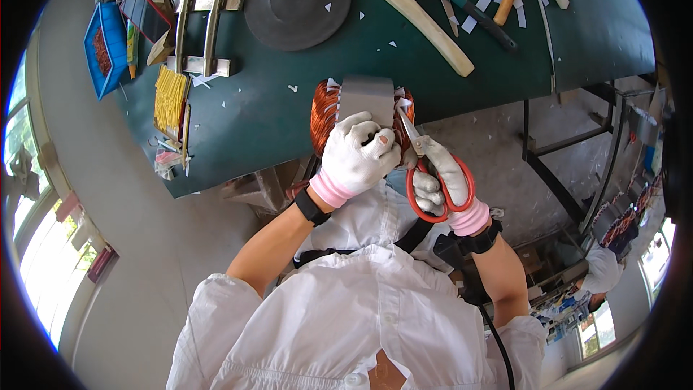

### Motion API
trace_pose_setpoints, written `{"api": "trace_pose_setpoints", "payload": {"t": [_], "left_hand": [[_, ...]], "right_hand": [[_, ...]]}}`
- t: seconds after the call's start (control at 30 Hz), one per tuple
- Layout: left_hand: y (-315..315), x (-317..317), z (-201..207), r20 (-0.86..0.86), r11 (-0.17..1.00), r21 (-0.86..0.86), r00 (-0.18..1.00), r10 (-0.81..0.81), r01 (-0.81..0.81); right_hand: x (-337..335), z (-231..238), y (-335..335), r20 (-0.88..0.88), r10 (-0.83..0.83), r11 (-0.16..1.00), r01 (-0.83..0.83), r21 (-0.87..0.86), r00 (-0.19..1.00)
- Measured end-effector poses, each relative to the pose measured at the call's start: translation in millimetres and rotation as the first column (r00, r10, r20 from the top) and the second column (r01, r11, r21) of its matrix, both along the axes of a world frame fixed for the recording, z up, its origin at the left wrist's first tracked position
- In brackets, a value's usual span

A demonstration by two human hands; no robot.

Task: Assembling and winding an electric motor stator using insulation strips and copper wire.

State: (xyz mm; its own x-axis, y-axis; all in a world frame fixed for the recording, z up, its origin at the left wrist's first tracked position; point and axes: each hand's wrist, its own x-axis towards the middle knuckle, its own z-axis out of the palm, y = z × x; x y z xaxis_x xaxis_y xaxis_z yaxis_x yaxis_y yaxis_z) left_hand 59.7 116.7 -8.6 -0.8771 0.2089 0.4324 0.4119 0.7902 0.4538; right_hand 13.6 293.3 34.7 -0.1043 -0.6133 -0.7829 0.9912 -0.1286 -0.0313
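Observation:
A motor stator (366, 94) with a grey metal core and copper windings at both ends sits at the table's near edge. Bits of white paper stick out along its windings. My left hand (361, 148), in a white glove with a pink cuff, is closed against the near side of the stator, its fingers curled. My right hand (442, 180), gloved alike, grips red-handled scissors (460, 206). Their blades point up and left to the right-hand copper winding (404, 110), the tips at the white paper there. My left hand partly covers the stator's near face.
On the green table (267, 115) are a round dark disc (297, 3), a curved pale wooden strip (411, 11), a metal frame (211, 32), a blue tray (103, 50) and a yellow bundle (170, 97). Paper scraps lie scattered. At right stands a black metal frame (556, 180); a person (600, 274) is behind it.

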Motion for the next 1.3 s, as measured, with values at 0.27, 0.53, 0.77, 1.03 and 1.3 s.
{"api": "trace_pose_setpoints", "payload": {"t": [0.27, 0.53, 0.77, 1.03, 1.3], "left_hand": [[-2.9, 0.9, 10.5, 0.142, 1.0, 0.013, 0.99, -0.003, 0.001], [10.6, -53.0, 30.4, 0.596, 0.972, -0.124, 0.768, 0.235, -0.201], [11.4, -62.6, 18.8, 0.644, 0.803, 0.274, 0.721, 0.256, -0.53], [-12.8, -44.1, 23.4, 0.371, 0.851, 0.005, 0.791, 0.486, -0.525], [-18.8, -24.6, 9.4, 0.365, 0.863, -0.025, 0.799, 0.478, -0.505]], "right_hand": [[0.2, 17.0, 8.7, -0.175, 0.097, 0.988, -0.073, 0.14, 0.98], [-4.3, 12.5, 16.2, -0.151, 0.019, 1.0, -0.018, 0.007, 0.988], [-3.1, 6.2, 23.4, -0.148, 0.025, 1.0, -0.022, 0.021, 0.989], [-0.5, 4.1, 23.0, -0.096, -0.028, 0.985, 0.012, -0.17, 0.995], [-8.8, 6.0, 15.7, -0.015, -0.003, 0.996, 0.002, -0.09, 1.0]]}}
